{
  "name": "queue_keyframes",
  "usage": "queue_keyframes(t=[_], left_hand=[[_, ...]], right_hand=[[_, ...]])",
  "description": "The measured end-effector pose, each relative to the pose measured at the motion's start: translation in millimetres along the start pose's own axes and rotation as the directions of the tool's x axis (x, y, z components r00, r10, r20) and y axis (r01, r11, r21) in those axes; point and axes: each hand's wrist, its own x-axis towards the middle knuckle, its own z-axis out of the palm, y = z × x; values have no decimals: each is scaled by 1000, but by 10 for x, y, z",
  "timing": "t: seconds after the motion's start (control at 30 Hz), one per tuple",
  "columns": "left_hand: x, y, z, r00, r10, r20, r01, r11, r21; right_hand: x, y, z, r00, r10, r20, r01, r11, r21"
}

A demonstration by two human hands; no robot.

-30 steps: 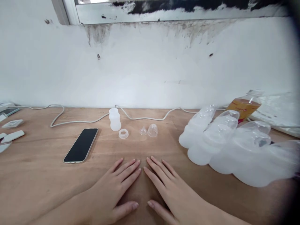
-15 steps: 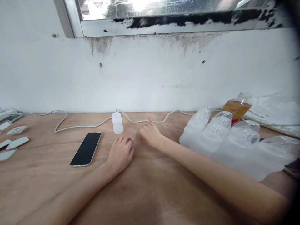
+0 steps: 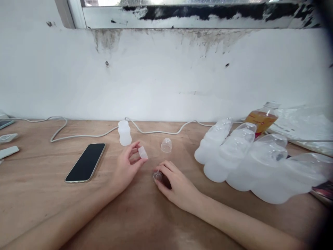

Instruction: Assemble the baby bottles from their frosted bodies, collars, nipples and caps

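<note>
Between the fingertips of my left hand [image 3: 129, 166] is a small translucent white ring [image 3: 143, 152], lifted a little off the table. My right hand [image 3: 177, 184] has its thumb and fingers around a small clear nipple-like piece [image 3: 157, 176] low at the table's surface; part of that piece is hidden by the fingers. A clear dome cap [image 3: 166, 145] stands on the wood beyond both hands. Behind my left hand a frosted white bottle body [image 3: 125, 133] stands upright, its waist narrowed.
Several frosted bottles with clear caps [image 3: 236, 152] crowd the right side, before a drink bottle [image 3: 262, 118] and plastic bags [image 3: 307, 121]. A phone [image 3: 85, 162] lies at left. A white cable [image 3: 161, 132] runs along the wall; white pieces [image 3: 9, 152] lie far left.
The clear dome now stands uncovered beyond my hands. My left hand has opened to show the ring in its fingertips. My right hand has come nearer and grips the clear piece. The view has shifted slightly.
</note>
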Motion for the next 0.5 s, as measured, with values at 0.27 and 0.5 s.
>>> queue_keyframes(t=[0.27,0.5], left_hand=[[-25,132,38,976,-159,148,209,871,-444],[-27,104,31,971,-191,141,235,854,-464]], right_hand=[[-14,36,23,999,-35,-18,36,997,74],[119,79,-159,943,286,-172,-114,761,638]])
